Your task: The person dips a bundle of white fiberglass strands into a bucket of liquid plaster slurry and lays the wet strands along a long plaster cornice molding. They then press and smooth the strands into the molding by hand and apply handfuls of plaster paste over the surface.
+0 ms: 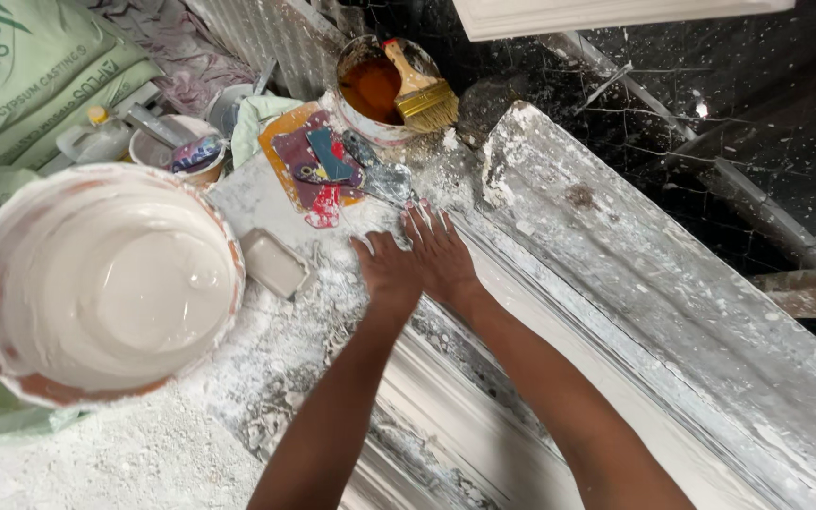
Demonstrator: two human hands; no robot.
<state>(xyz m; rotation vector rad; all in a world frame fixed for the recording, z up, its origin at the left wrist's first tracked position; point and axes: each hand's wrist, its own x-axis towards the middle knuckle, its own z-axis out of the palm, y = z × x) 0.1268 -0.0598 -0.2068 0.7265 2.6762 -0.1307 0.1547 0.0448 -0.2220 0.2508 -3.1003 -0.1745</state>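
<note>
Hidden: the left hand (386, 269) lies partly under the right hand (439, 253), so its fingers cannot be made out; both elbows are cut off by the lower edge.
Hard to tell: whether anything lies beneath the palms; plaster dust covers everything there.
Left grip: flat, palm down on the mould (559, 312), clasping nothing visible.
Right grip: fingers spread and straight, palm down, holding nothing, overlapping the left hand.
Arms: both forearms stretch forward side by side, meeting at the hands.
Mould: long white plaster-caked trough, directly under both hands, running back toward the person on the right.
Trowel (377, 175): just beyond the right fingertips, smeared with plaster.
Board (309, 165): orange, with coloured scrapers, beyond the left hand.
Bucket (96, 283): well left of the hands, full of wet white plaster.
Tray (274, 263): small, rectangular, between bucket and left hand.
Brush (419, 90): resting on a pot of brown liquid, farther beyond the trowel.
Bench (125, 453): thick with white powder.
</note>
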